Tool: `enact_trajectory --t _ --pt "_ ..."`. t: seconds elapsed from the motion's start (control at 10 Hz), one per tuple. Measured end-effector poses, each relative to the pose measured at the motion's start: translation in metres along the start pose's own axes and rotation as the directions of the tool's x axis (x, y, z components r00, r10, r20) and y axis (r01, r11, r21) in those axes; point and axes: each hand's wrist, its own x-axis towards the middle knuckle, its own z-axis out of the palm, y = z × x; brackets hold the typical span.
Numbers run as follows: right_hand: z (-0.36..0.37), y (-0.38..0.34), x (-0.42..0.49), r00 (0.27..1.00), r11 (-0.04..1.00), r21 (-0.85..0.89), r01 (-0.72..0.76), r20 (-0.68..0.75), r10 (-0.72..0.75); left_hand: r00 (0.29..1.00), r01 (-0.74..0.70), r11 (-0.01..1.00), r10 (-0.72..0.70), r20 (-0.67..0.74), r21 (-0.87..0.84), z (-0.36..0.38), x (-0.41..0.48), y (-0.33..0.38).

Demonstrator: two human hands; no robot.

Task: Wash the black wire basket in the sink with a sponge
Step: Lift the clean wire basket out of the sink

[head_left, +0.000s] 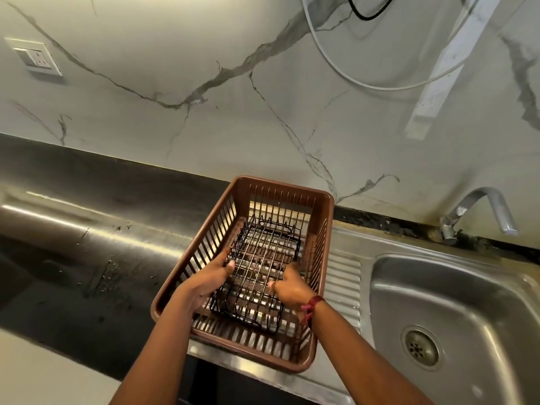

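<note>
Head view: left hand (210,276) and right hand (292,287) grip opposite sides of the black wire basket (263,255) in a brown slatted plastic crate (328,206), likely to lift it to the steel sink (455,293).

Left hand (210,277) and right hand (292,289) on the black wire basket (264,247) inside a brown crate (326,229), beside the sink (467,290)

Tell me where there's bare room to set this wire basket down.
The sink basin, right of the brown crate below the tap, is bare; so is the counter left of the crate. Crowded: inside the crate, where the left hand and right hand grip the wire basket.
</note>
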Motion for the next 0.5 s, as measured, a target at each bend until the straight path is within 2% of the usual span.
enact_trajectory --t 0.1,0.2,0.3,0.4,0.5 --pt "0.002 -0.001 -0.001 1.0 1.0 -0.017 -0.003 -0.008 0.003 1.0 0.014 0.997 -0.012 -0.026 0.073 0.005 0.0 0.002" --pt "0.007 0.003 0.002 0.998 0.994 -0.092 0.05 -0.043 -0.054 0.993 -0.046 0.95 0.078 -0.089 0.31 0.012 0.003 -0.001" --pt "0.013 0.006 0.004 0.976 0.948 -0.284 0.146 -0.115 -0.185 0.956 -0.088 0.79 0.238 -0.171 0.607 0.019 0.003 -0.006" --pt "0.014 0.012 0.005 0.927 0.817 -0.533 0.22 -0.147 -0.345 0.919 -0.132 0.627 0.368 -0.143 0.768 0.02 0.002 -0.008" --pt "0.01 0.014 0.001 0.857 0.662 -0.72 0.205 -0.196 -0.478 0.864 -0.178 0.554 0.484 -0.141 0.814 0.028 0.002 -0.001"
